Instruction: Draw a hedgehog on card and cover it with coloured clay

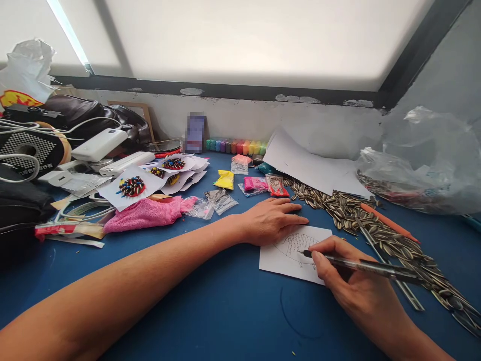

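Note:
A small white sheet of paper (pixel 278 263) lies on the blue table, bearing a line drawing of a rounded body filled with short strokes and little legs below. Across its upper left edge rests my left hand (pixel 271 219), flat with fingers stretched out to the right. My right hand (pixel 356 286) grips a black pen (pixel 370 265), its tip touching or just above the drawing. Part of the drawing is hidden by both hands. Striped sunflower seeds (pixel 341 208) are heaped behind and to the right of the paper.
Clay packets, including a yellow packet (pixel 224 179), lie beyond my left hand. A pink cloth (pixel 145 214) and paper cards with seed-covered figures (pixel 131 188) are at left. An orange tool (pixel 389 220), a metal strip (pixel 394 273) and a plastic bag (pixel 428 170) sit right.

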The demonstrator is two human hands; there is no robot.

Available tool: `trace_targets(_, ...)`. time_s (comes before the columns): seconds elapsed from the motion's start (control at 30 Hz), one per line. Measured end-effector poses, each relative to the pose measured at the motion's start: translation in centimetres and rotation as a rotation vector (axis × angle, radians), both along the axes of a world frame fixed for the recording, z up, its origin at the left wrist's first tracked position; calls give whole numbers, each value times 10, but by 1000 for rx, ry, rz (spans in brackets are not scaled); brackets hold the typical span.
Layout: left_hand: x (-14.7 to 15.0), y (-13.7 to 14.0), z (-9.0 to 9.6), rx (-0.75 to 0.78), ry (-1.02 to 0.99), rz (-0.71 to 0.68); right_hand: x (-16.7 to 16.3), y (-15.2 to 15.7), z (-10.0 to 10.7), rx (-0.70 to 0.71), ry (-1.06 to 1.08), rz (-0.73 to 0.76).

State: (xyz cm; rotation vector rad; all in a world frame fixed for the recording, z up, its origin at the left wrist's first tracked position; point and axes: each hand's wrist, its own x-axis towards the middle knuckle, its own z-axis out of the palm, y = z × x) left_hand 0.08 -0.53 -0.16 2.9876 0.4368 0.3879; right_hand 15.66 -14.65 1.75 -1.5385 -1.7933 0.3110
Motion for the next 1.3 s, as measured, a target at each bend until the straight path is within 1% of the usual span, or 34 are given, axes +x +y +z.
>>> trace_targets(0.1,0,0,0,10,-4,-1,1,0,0,42,2,-73)
trace_targets(0.2,0,1,-1,17,-12,-3,2,0,-1,41,-1,-105)
trace_targets(0.37,0,1,-2,12,-14,-3,3,0,-4,-5,12,-93)
trace_targets(0.7,1,0,-1,-3,-33,-16,3,2,-3,22,-21,-85)
trace_targets(1.0,0,1,0,-14,-27,-13,4,0,-4,-48,6,-78)
trace_targets(1.3,0,1,-2,-1,-23,-7,2,-1,-1,-43,25,-84)
